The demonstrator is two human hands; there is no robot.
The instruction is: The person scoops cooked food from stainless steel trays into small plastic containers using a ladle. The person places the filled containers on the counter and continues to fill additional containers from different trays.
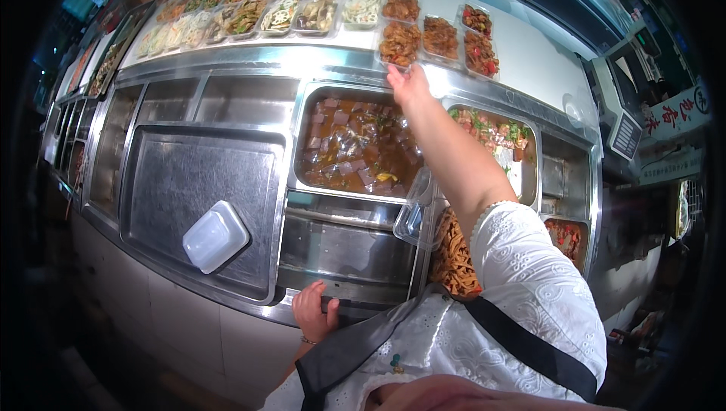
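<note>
My right hand (409, 86) reaches across the counter to the near edge of a clear plastic tub of browned fried food (400, 43). Its fingertips meet the tub's front edge; whether they grip it, I cannot tell. Under that forearm lies a steel pan of dark cubes in brown broth (354, 144). My left hand (315, 310), a bracelet at its wrist, rests by the counter's front edge with fingers apart and nothing in it. Just beyond it is a deep steel well (346, 246). Clear plastic lids or tubs (420, 212) lean at the well's right corner.
Several filled tubs (279, 15) stand in rows along the white ledge (527, 42). A translucent white container (216, 237) lies on a steel tray (204, 184) at left. Brown strips (455, 258) fill a pan beside my body. A weighing scale (624, 99) stands at right.
</note>
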